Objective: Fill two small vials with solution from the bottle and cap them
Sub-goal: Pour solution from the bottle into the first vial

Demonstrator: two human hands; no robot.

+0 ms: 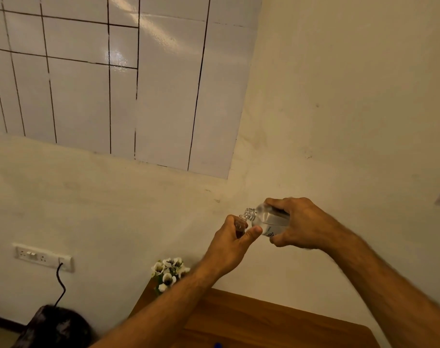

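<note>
My right hand [303,226] grips a clear, uncapped bottle [268,219] with a white label, tipped sideways so its threaded neck points left. My left hand [232,241] grips a small vial [239,225], held upright between fingers and thumb, its mouth right under the bottle's neck. Both hands are raised in the air in front of the cream wall, well above the table. Most of the vial is hidden by my fingers. I see no second vial and no caps in this view.
A wooden table [264,322] fills the lower middle, with a small bunch of white artificial flowers [167,273] at its far left corner. A blue object [217,345] peeks in at the bottom edge. A wall socket [43,257] with a black cable and a dark bag [56,327] are at the lower left.
</note>
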